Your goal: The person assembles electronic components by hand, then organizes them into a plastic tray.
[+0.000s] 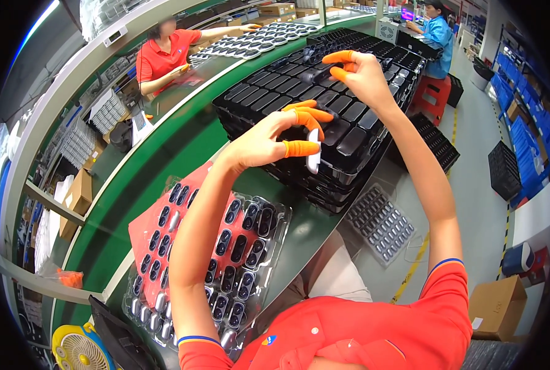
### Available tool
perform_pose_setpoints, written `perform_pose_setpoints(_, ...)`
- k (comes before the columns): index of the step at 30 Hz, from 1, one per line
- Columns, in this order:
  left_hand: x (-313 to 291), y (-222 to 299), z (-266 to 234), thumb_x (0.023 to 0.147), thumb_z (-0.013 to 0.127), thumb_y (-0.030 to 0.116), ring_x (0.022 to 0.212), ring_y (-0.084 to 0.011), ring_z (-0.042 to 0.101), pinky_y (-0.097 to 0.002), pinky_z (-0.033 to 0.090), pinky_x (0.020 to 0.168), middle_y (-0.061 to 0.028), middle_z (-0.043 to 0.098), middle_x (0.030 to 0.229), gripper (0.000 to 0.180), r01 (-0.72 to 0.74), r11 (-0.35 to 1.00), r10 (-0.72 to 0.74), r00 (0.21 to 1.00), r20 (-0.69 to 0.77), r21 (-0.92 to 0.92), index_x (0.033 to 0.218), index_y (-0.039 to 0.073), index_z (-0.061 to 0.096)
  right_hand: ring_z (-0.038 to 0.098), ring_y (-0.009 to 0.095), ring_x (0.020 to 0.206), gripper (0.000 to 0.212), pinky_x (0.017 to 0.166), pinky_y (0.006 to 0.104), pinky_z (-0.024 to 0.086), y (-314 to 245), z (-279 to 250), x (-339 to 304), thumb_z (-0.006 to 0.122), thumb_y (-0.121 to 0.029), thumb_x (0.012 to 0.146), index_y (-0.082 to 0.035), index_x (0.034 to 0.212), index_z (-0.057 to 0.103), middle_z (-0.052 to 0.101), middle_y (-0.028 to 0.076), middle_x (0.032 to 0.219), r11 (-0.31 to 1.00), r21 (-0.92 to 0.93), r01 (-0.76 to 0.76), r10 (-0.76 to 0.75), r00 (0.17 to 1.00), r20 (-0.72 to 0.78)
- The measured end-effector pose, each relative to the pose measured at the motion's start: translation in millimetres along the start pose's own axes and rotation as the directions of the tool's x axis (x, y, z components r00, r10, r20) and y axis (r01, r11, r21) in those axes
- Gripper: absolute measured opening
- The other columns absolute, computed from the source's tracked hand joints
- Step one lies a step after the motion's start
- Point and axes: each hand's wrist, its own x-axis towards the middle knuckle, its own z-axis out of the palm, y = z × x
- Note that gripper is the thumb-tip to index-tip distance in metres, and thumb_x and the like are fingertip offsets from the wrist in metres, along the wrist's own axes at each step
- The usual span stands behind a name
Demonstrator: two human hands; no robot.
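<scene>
My left hand (275, 139), with orange finger cots, pinches a small white-and-silver oval piece (313, 155) between thumb and fingers, over the near edge of a black compartment tray (250, 98). Farther out, my right hand (364, 77), in orange finger cots too, has thumb and forefinger curled about a dark glossy part (315, 75) just above the tray. Its exact shape is partly hidden by the fingers. Under my left forearm lies a clear blister tray (281, 225) with dark oval pieces (223, 242) and silver ones (153, 322).
The black trays are stacked on a green-topped bench (164, 148). A red sheet (142, 228) shows through the clear tray. Another clear tray (382, 225) is low on the right. A yellow fan (81, 348) stands near left. Two people work beyond, one beside silver pieces (256, 40).
</scene>
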Motion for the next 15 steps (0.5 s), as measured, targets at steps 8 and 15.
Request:
perform_pose_setpoints(8,8.4,-10.2,-11.9,0.079,0.063,0.018,0.112,-0.0202,0.048,-0.0343,0.03,0.1,-0.012,0.06,0.108,0.023,0.012,0.925,-0.091,0.977,-0.193,-0.379,0.094,0.002,0.056,0.061,0.011,0.076,0.024,0.07,0.0231,0.051,-11.0,0.5,-20.0,0.054,0.004,0.077,0.005,0.1,0.062,0.064,0.009,0.09,0.999,0.011,-0.045,0.04,0.957,0.288)
perform_pose_setpoints(15,15.5,-16.2,-11.5,0.081,0.058,0.015,0.109,-0.021,0.05,-0.0369,0.032,0.098,-0.0154,0.06,0.105,0.019,0.186,0.955,-0.216,0.97,-0.113,-0.23,0.093,0.001,0.056,0.061,0.011,0.072,0.021,0.063,0.0237,0.05,7.0,-3.4,-14.9,0.055,0.002,0.079,0.005,0.099,0.062,0.065,0.009,0.087,0.976,0.138,-0.17,0.166,0.985,0.042)
